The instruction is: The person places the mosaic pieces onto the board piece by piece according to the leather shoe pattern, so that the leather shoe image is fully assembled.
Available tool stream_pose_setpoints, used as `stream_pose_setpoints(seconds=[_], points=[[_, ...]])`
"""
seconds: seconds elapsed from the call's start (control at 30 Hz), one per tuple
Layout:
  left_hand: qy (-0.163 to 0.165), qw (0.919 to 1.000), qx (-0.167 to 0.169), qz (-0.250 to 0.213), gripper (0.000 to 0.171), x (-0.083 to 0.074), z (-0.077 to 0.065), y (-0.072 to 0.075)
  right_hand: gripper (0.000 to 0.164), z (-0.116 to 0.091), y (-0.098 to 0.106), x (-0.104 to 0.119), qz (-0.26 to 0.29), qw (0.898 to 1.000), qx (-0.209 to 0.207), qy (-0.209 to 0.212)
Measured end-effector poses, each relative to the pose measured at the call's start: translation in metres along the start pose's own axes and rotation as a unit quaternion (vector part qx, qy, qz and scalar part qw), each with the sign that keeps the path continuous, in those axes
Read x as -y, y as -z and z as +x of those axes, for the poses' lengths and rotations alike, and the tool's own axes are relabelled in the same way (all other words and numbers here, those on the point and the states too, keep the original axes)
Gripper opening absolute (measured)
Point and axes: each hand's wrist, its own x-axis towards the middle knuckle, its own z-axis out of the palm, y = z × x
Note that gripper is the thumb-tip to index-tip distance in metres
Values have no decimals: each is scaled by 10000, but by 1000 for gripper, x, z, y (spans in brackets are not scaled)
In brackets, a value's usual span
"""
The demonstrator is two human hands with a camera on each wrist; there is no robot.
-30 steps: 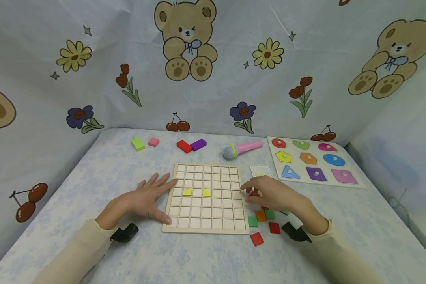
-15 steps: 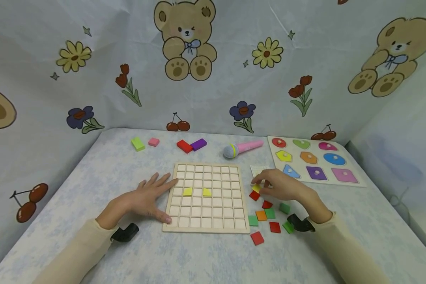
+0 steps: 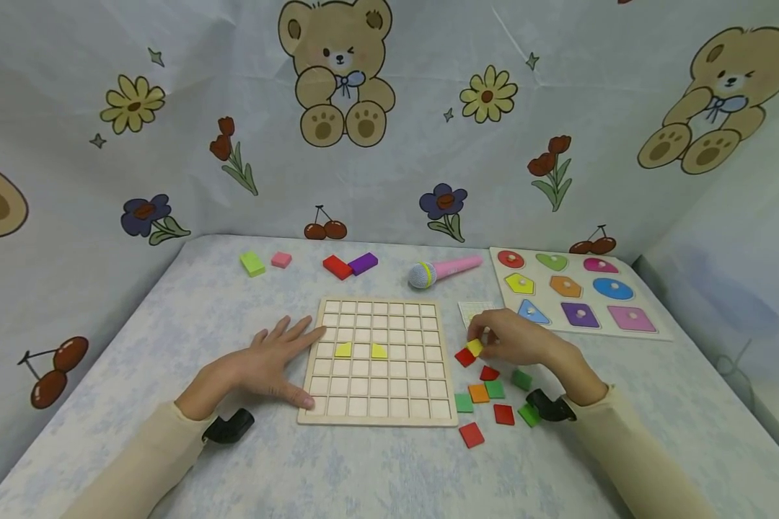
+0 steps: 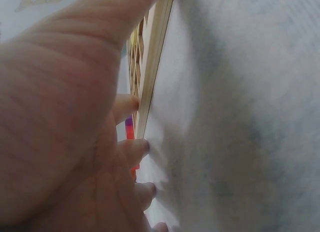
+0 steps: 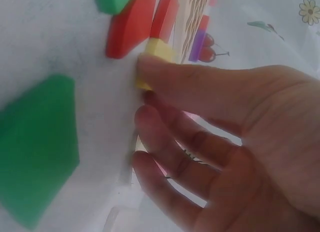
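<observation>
A wooden grid board lies in the middle of the table, with two yellow tiles in its cells. My left hand rests at the board's left edge, fingers spread, thumb at the lower corner. Right of the board, my right hand pinches a yellow tile between thumb and fingers; the right wrist view shows this yellow tile at the thumb tip. Close by lie a red tile, an orange tile and several green and red tiles. A small patterned card is partly behind the right hand.
At the back are a green block, a pink block, a red block, a purple block and a pink toy microphone. A shape puzzle board lies at the far right. A printed cloth hangs behind.
My right hand has moved right from the board's edge, and a yellow tile now shows in its fingers, turned and shifted slightly right. My left hand stays in place.
</observation>
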Motion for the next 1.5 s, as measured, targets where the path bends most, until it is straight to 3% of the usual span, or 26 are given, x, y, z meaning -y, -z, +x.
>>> stream_pose_setpoints(seconds=[0.2, 0.43, 0.63, 1.03, 1.5], points=[[-22, 10000, 4, 10, 121, 1, 0, -1, 17, -1, 2, 2, 69, 9998, 67, -168], [17, 10000, 18, 12, 121, -1, -1, 0, 13, -3, 8, 10, -134, 9998, -145, 74], [5, 10000, -24, 49, 122, -3, -1, 2, 9, -2, 8, 30, 19, 9997, -180, 185], [29, 9999, -80, 150, 123, 0, 0, -2, 11, 20, -9, 71, 2, 9926, -287, 1178], [-39, 9999, -69, 123, 122, 1, 0, -3, 9, 48, -17, 111, -19, 9836, -157, 1795]])
